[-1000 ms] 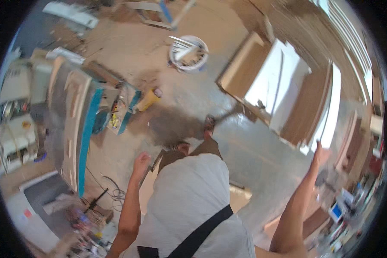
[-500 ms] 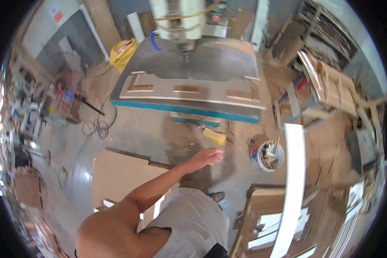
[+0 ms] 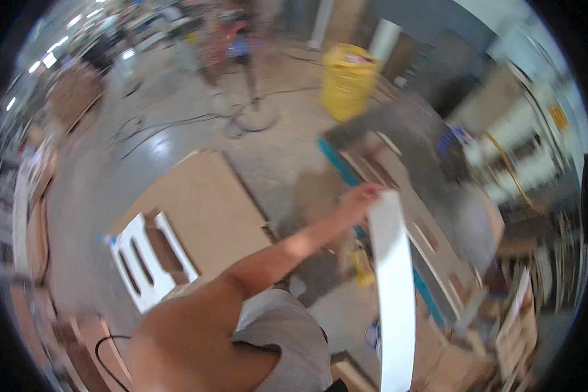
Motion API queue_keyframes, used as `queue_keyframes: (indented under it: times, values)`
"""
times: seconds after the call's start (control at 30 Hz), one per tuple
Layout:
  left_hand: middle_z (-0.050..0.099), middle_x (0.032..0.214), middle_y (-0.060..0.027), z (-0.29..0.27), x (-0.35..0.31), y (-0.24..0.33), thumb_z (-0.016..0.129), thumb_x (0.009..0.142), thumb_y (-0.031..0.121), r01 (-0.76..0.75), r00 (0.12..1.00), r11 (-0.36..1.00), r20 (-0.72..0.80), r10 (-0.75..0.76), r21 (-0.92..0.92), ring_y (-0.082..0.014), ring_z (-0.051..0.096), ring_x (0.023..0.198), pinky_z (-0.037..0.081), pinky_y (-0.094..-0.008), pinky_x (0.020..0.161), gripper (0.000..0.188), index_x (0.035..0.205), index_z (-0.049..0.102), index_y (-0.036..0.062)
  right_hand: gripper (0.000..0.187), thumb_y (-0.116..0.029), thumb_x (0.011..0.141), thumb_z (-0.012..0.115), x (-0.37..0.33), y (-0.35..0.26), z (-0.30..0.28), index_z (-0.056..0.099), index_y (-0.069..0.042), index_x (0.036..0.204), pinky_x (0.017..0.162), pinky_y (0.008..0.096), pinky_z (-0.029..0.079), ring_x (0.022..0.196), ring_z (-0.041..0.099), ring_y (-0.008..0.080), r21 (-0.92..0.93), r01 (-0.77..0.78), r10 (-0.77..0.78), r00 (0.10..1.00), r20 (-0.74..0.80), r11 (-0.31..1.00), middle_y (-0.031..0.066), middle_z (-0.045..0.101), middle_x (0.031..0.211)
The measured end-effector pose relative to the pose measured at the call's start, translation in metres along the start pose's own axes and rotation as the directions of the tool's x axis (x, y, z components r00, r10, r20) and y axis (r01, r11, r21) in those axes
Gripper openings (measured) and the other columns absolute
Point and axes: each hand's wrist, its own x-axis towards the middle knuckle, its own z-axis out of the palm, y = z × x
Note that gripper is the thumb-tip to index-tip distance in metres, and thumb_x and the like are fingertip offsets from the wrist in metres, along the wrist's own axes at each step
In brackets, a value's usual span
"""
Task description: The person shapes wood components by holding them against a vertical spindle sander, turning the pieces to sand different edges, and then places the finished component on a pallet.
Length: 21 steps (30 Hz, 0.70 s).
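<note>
A long narrow white board (image 3: 393, 287) runs from the middle of the view down to the lower edge. My left hand (image 3: 362, 199), with the arm stretched out, has its fingers closed on the board's upper end. Past the lower edge the other end of the board is out of sight, and my right hand does not show. Behind the board is a machine table with a turquoise edge (image 3: 428, 291). On it lies a pale wooden template (image 3: 402, 179) with brown blocks.
Left of me, white slotted panels (image 3: 140, 268) lie on a large brown sheet (image 3: 199, 202). A yellow sack (image 3: 346, 81) stands beyond the table, and black cables (image 3: 196, 121) trail over the floor. A pale machine head (image 3: 516, 144) hangs at the right.
My view has swung to the left. My left hand, free before, has come to the upper end of the white board and closed on it.
</note>
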Motion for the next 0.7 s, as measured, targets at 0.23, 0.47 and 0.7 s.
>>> queue_keyframes:
  times: [0.23, 0.47, 0.7]
  values:
    - [0.061, 0.106, -0.0029, 0.022, 0.017, 0.022, 0.054, 0.096, 0.008, -0.154, 0.987, 0.987, -0.036, 0.155, 0.036, -0.0106, 0.057, 0.096, 0.048, -0.0274, 0.082, 0.025, 0.121, 0.059, 0.0059, 0.09, -0.031, 0.057, 0.086, 0.165, -0.007, 0.041, 0.046, 0.002, 0.13, 0.093, 0.0529, 0.044, 0.108, 0.054, 0.0412, 0.071, 0.295, -0.303, 0.943, 0.136, 0.953, 0.0213, 0.054, 0.117]
    - [0.065, 0.101, -0.0085, 0.035, 0.064, 0.034, 0.052, 0.098, 0.01, -0.241, 0.941, 0.971, -0.243, 0.236, 0.009, -0.0145, 0.059, 0.087, 0.049, -0.0311, 0.076, 0.025, 0.12, 0.06, 0.0016, 0.089, -0.028, 0.057, 0.084, 0.269, 0.003, 0.055, 0.046, 0.002, 0.131, 0.095, 0.0538, 0.043, 0.11, 0.053, 0.0417, 0.113, 0.472, -0.485, 0.857, 0.175, 0.874, 0.0219, 0.052, 0.119]
    - [0.069, 0.104, -0.019, 0.074, 0.074, 0.037, 0.052, 0.098, 0.013, -0.283, 0.843, 0.95, -0.437, 0.313, 0.134, -0.0243, 0.065, 0.092, 0.049, -0.0378, 0.082, 0.029, 0.117, 0.063, -0.0059, 0.088, -0.025, 0.057, 0.083, 0.326, 0.02, 0.048, 0.046, 0.002, 0.132, 0.096, 0.0548, 0.042, 0.113, 0.052, 0.0422, 0.122, 0.542, -0.555, 0.81, 0.186, 0.832, 0.0225, 0.051, 0.12]
